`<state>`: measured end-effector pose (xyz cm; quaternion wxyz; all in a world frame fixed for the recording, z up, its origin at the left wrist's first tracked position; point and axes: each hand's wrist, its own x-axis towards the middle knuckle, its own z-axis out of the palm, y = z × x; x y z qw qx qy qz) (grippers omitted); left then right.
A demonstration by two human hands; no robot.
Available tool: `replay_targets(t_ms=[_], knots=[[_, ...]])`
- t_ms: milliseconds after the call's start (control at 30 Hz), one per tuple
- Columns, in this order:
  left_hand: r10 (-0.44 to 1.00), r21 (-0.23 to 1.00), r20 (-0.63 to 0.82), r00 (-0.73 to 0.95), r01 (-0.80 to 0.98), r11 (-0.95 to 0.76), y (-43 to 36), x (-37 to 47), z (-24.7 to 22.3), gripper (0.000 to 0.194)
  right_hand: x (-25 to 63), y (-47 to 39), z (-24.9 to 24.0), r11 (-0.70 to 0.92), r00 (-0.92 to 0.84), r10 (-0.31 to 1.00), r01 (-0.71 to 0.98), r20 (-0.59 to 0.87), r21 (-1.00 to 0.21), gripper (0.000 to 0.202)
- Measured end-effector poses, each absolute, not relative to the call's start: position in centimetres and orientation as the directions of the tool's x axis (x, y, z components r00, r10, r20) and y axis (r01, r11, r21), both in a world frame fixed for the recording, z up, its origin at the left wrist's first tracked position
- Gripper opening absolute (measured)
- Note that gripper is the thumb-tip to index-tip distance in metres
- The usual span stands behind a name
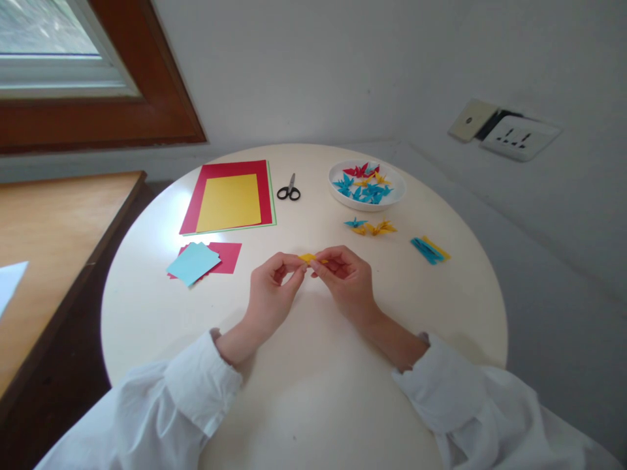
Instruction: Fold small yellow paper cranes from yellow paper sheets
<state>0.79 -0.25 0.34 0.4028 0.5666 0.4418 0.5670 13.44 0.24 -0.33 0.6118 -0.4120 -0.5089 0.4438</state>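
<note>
A small yellow folded paper (pixel 308 258) is pinched between both hands above the middle of the white round table (pixel 304 405). My left hand (pixel 274 290) grips its left side with thumb and forefinger. On the other side, my right hand (pixel 349 281) pinches it, fingers curled. The fingertips nearly meet and cover part of the paper. Beyond my right hand lie yellow paper cranes (pixel 382 228) and a blue crane (pixel 356 223). A white round dish (pixel 401 190) behind them holds several red, blue and yellow cranes.
Black-handled scissors (pixel 289 191) lie near the far edge. Large red (pixel 193 212) and yellow sheets (pixel 230 202) are stacked at the back left, with small light-blue squares (pixel 193 263) and red squares (pixel 229 257) nearer. Blue (pixel 427 250) and yellow strips (pixel 435 248) lie right. A wooden table (pixel 63 222) stands left.
</note>
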Motion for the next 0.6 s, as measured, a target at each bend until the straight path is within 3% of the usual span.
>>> replay_targets(t_ms=[300, 600], knots=[[0.957, 0.957, 0.288, -0.033, 0.043, -0.286, -0.19, 0.72, 0.26, 0.003, 13.45, 0.26, -0.55, 0.257, 0.089, 0.965, -0.129, 0.247, -0.958, 0.023], [0.952, 0.953, 0.302, -0.053, -0.009, -0.303, -0.22, 0.86, 0.24, 0.023, 13.76, 0.38, -0.27, 0.293, 0.093, 0.952, 0.011, 0.292, -0.956, 0.020]])
